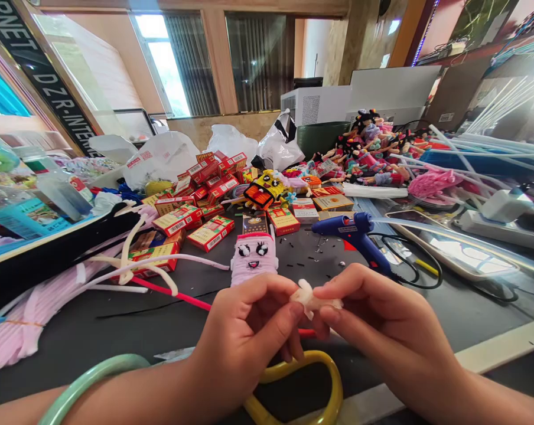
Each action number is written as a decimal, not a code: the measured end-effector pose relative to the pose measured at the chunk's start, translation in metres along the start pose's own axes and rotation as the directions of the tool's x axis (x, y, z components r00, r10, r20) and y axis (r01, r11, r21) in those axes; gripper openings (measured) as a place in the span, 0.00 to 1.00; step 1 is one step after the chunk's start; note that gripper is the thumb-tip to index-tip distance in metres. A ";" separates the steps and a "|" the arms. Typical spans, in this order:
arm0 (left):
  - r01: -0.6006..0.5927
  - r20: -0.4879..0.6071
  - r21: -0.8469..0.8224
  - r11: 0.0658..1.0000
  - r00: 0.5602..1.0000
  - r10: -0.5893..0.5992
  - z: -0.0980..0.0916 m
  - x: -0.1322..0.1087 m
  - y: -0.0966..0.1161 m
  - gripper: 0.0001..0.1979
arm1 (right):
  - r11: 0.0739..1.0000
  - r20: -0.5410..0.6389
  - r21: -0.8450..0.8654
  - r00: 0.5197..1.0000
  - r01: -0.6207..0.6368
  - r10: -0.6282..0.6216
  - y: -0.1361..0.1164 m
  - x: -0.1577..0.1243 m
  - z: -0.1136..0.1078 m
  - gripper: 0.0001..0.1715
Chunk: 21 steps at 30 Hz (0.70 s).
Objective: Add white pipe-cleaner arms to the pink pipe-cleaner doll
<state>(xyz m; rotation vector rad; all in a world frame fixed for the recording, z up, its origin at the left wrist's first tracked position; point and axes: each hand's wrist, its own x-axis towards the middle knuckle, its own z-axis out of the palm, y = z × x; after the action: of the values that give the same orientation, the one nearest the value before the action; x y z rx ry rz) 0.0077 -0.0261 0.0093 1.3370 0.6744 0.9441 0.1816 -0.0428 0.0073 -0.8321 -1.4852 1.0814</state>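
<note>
Between my fingertips a small white fluffy piece (313, 299) is pinched, held by my left hand (244, 321) and my right hand (382, 316) together. Just beyond my left hand stands a pink pipe-cleaner-wrapped figure (253, 260) with stuck-on eyes and a smiling mouth. A blue hot glue gun (355, 236) lies beyond my right hand, its black cord looping to the right. Below my hands is a yellow loop handle (293, 372), possibly of scissors; the rest of it is hidden. A pale green bangle (94, 378) circles my left wrist.
Red and yellow cardboard boxes (209, 233) are heaped on the dark table (85, 330). Pink pipe cleaners (23, 319) lie at the left, and finished small dolls (368, 156) crowd the back right. A power strip (497, 230) sits at the right.
</note>
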 end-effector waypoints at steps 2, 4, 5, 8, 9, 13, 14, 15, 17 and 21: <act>-0.033 -0.017 0.059 0.998 0.999 0.034 0.000 -0.001 0.001 0.05 | 1.000 -0.013 -0.012 1.000 0.002 -0.002 0.000 0.000 0.001 0.04; -0.067 -0.034 0.118 0.991 0.997 0.071 -0.001 -0.001 0.002 0.02 | 0.999 -0.020 -0.035 1.000 0.004 -0.005 0.000 0.001 0.001 0.04; -0.083 -0.041 0.143 0.986 0.995 0.090 -0.002 0.000 0.002 0.01 | 0.999 -0.019 -0.047 1.000 0.007 -0.008 0.000 0.001 0.001 0.04; -0.125 -0.039 0.201 0.972 0.990 0.136 -0.003 0.001 0.003 0.03 | 0.997 -0.023 -0.073 1.000 0.009 -0.010 0.001 0.000 0.000 0.04; -0.136 -0.032 0.213 0.968 0.989 0.146 -0.003 0.002 0.003 0.03 | 0.998 -0.026 -0.070 1.000 0.008 -0.010 0.001 0.000 0.000 0.04; -0.174 -0.003 0.261 0.950 0.983 0.181 -0.004 0.001 0.002 0.04 | 0.999 -0.007 -0.046 1.000 0.004 -0.004 0.002 0.000 0.000 0.05; -0.190 0.005 0.273 0.943 0.981 0.196 -0.004 0.001 0.002 0.05 | 0.999 -0.002 -0.044 1.000 0.008 -0.008 0.002 0.000 0.000 0.05; -0.207 0.014 0.284 0.936 0.977 0.212 -0.005 0.001 0.002 0.05 | 0.999 0.003 -0.046 1.000 0.012 -0.012 0.001 0.001 0.000 0.05; -0.240 0.033 0.297 0.924 0.970 0.241 -0.006 0.001 0.002 0.06 | 0.999 0.014 -0.047 1.000 0.019 -0.018 0.001 0.002 0.001 0.06; -0.262 0.058 0.321 0.910 0.965 0.257 -0.008 0.003 0.001 0.07 | 1.000 0.004 -0.020 1.000 -0.012 0.012 0.001 0.002 0.001 0.06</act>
<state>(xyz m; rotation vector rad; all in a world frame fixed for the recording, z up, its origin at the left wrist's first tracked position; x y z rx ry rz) 0.0020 -0.0195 0.0093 1.7595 0.6717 1.0655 0.1804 -0.0402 0.0070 -0.8542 -1.4988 1.0792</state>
